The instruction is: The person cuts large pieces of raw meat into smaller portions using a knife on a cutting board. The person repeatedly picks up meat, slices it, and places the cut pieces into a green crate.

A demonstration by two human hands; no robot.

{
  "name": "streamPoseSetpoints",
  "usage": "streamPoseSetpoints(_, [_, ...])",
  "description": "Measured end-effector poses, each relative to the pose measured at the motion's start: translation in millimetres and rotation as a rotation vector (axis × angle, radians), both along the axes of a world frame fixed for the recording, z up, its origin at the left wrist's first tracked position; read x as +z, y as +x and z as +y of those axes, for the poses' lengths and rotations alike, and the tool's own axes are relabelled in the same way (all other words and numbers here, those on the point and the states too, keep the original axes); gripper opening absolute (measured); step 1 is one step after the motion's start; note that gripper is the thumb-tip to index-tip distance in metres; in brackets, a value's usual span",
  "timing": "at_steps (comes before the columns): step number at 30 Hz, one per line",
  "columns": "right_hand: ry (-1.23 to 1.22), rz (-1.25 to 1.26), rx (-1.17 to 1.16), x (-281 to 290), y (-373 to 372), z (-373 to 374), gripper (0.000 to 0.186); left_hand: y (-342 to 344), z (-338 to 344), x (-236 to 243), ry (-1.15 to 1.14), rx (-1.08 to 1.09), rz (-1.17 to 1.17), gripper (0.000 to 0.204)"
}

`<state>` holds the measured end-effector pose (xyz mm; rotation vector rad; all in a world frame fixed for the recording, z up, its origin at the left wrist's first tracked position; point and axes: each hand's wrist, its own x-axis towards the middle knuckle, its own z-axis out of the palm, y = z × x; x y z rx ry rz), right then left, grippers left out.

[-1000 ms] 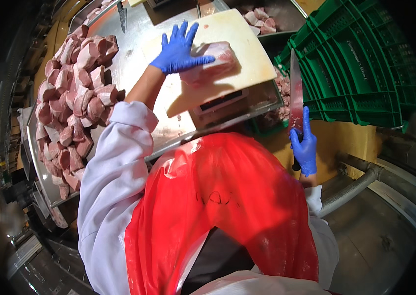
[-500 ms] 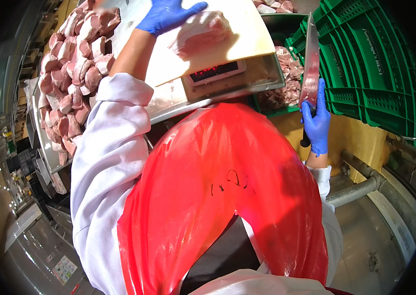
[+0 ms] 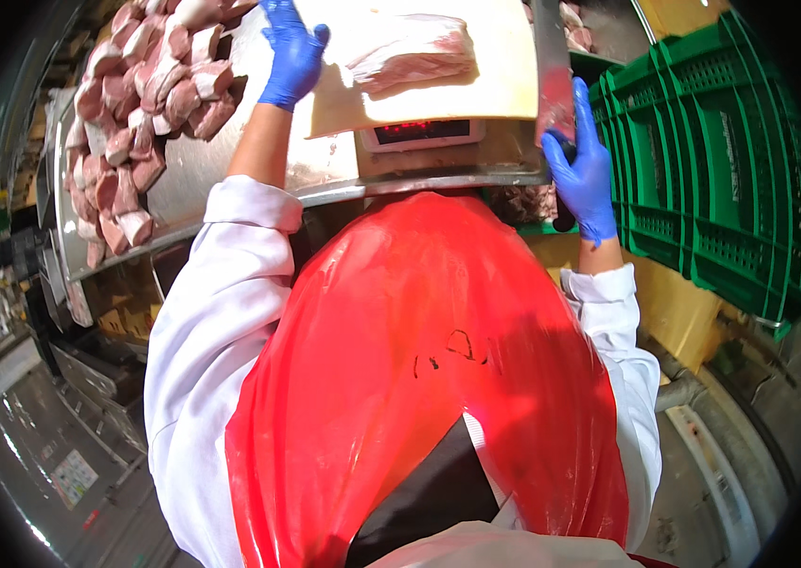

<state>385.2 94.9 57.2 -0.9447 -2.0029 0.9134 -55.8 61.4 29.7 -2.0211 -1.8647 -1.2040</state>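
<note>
My left hand, in a blue glove, is at the left edge of a pale cutting board. Its thumb stands apart from the fingers and nothing shows in its grasp. A slab of raw pink and white meat lies on the board to its right, apart from it. At the board's right side my right hand, also gloved in blue, is closed round the black handle of a large knife. The blade points away from me and has reddish smears. Its tip is cut off by the picture's upper edge.
Many pieces of raw meat are heaped at the left of the metal table. A scale with a red lit display sits under the board. Meat trimmings show below the table's right corner. Green plastic crates stand at the right.
My left hand has come off the meat and moved left. The right hand has brought the knife leftward, close to the board's right edge. The whole view has also shifted.
</note>
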Motion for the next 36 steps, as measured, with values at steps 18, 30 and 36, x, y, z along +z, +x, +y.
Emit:
streamPoseSetpoints(18, [0.412,-0.606,0.632,64.5,-249.4,53.8,0.053,65.3,-94.2,-48.8,0.427,0.472,-0.31,0.099])
streamPoseSetpoints(30, [-0.267,-0.147,0.324,107.0,-168.3,91.5,0.082,81.6,-29.6,-16.1,-0.047,0.235,-0.271,0.014])
streamPoseSetpoints(36, [-0.379,-0.082,0.369,73.4,-175.2,73.8,0.081,76.5,-34.0,-17.0,-0.083,0.261,-0.183,0.015])
